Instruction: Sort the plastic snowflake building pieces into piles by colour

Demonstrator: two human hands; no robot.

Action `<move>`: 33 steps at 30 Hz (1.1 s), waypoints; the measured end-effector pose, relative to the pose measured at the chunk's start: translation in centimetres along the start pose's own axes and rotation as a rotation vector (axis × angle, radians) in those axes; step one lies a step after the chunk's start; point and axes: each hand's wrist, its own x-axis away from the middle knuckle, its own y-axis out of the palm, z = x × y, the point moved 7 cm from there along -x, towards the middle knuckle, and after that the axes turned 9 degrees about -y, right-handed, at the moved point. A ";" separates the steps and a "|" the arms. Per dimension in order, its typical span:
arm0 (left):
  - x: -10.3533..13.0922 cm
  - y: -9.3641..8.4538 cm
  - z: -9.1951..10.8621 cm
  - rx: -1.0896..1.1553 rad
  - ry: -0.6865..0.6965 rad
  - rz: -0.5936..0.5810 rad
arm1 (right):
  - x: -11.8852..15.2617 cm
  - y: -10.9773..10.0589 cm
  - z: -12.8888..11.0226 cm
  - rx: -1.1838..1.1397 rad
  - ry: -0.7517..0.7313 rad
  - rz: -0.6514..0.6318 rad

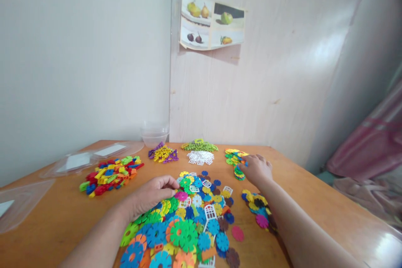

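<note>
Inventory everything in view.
Mixed pile: one, multicoloured, front centre
Block pile: one, multicoloured, left
Small pile: one, purple and yellow, rear left
Green pile: one, green, rear centre
White pile: one, white, rear centre
Disc piles: two, multicoloured, right
Bowl stack: one, clear, rear
Lids: at least three, clear, left
Poster: one, multicoloured, wall
Fabric: count unclear, pink, right
Table: one, brown, below
Left hand: one, at mixed pile
Right hand: one, at rear disc pile

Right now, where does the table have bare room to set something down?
On the right, the table shows bare between the right arm and the table's edge. Near left, more lies between the blocks, the clear plastic and the left arm. Crowded: the middle, covered by the big disc pile at the left hand.
</note>
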 end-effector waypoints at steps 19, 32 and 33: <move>0.0 0.0 -0.2 -0.014 0.004 0.013 | 5.9 1.1 -10.1 -0.477 -0.555 -0.710; 0.0 0.0 -0.1 -0.017 0.018 0.014 | 6.0 1.7 -12.7 -0.682 -0.520 -0.532; 0.1 0.0 0.0 -0.020 0.019 0.015 | 6.1 1.7 -12.7 -0.727 -0.493 -0.543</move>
